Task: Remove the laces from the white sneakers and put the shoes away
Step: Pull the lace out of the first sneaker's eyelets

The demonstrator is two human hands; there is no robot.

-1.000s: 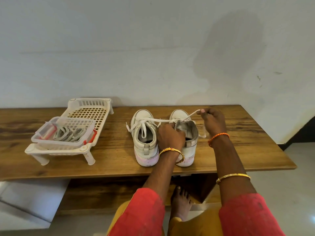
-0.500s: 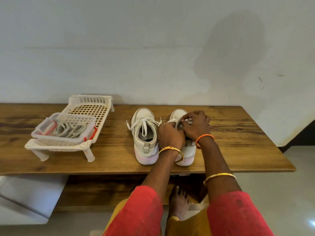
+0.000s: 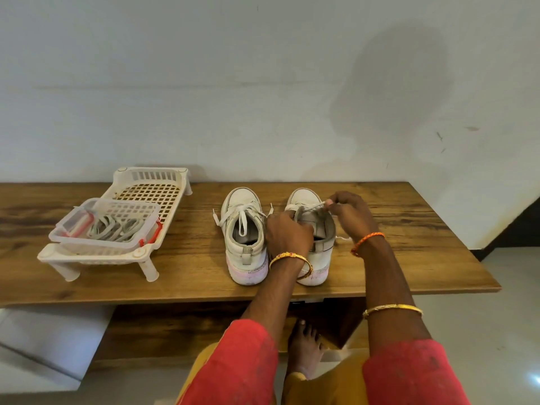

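Standing at the near edge of the desk (image 3: 409,258), you have both arms in red sleeves (image 3: 242,366) reaching over it, with one bare foot (image 3: 305,352) on the floor below. Your left hand (image 3: 287,236) is curled over the collar of the right sneaker (image 3: 317,229), gripping it near the tongue. Your right hand (image 3: 350,213) is just beyond, on the far right side of the same shoe, its fingertips pinching a strand of white lace (image 3: 312,206) that runs taut across the shoe's upper eyelets. A loose lace end (image 3: 343,238) lies on the desk beside the shoe, under your right wrist.

The left sneaker (image 3: 244,229) stands touching or just beside its mate, heels toward the near edge, toes toward the wall; its lace is still threaded, with the ends hanging loose to either side.

Toward the desk's left end stands a white slatted rack (image 3: 163,182) on short legs. A clear plastic tub (image 3: 128,244) with red clips rests on the rack's near half and holds a bundle of pale laces (image 3: 114,229).
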